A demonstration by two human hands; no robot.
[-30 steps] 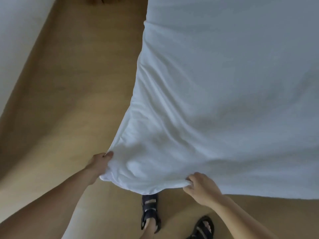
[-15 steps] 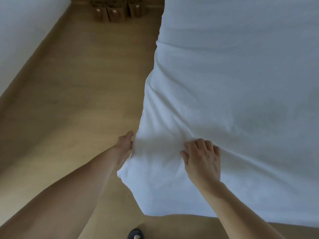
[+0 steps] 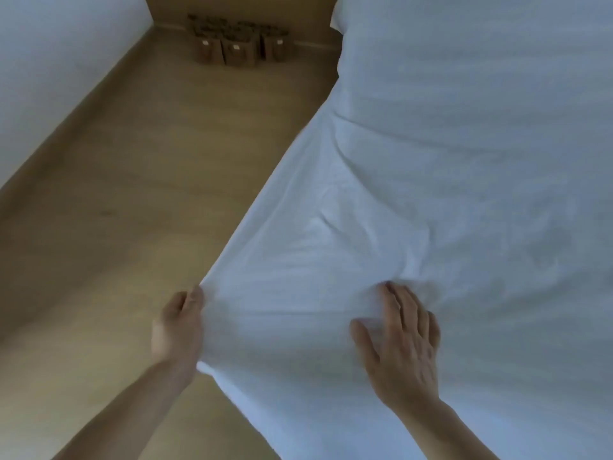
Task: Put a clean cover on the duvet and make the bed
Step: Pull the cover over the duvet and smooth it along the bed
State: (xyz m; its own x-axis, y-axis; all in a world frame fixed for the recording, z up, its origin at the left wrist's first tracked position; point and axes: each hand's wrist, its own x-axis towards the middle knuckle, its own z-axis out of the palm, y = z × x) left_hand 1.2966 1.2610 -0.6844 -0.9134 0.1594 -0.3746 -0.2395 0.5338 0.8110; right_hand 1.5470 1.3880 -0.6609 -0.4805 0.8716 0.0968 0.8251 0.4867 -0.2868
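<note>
A white duvet (image 3: 447, 194) in its cover spreads over the bed and fills the right half of the view. Its near left corner hangs off the bed over the floor. My left hand (image 3: 177, 327) grips the left edge of that corner, fingers tucked under the fabric. My right hand (image 3: 401, 340) lies on top of the duvet with fingers spread, and the cloth bunches into creases at its fingertips. A white pillow (image 3: 464, 54) lies at the far end of the bed.
A wooden floor (image 3: 132, 194) runs along the left side of the bed. A white wall (image 3: 49, 61) bounds it on the left. Several brown paper bags (image 3: 237, 48) stand against the far wall.
Both hands moved forward along the duvet's corner. My right hand went from pinching the bottom edge to lying spread on top. The view tilted up, showing the bags and pillow.
</note>
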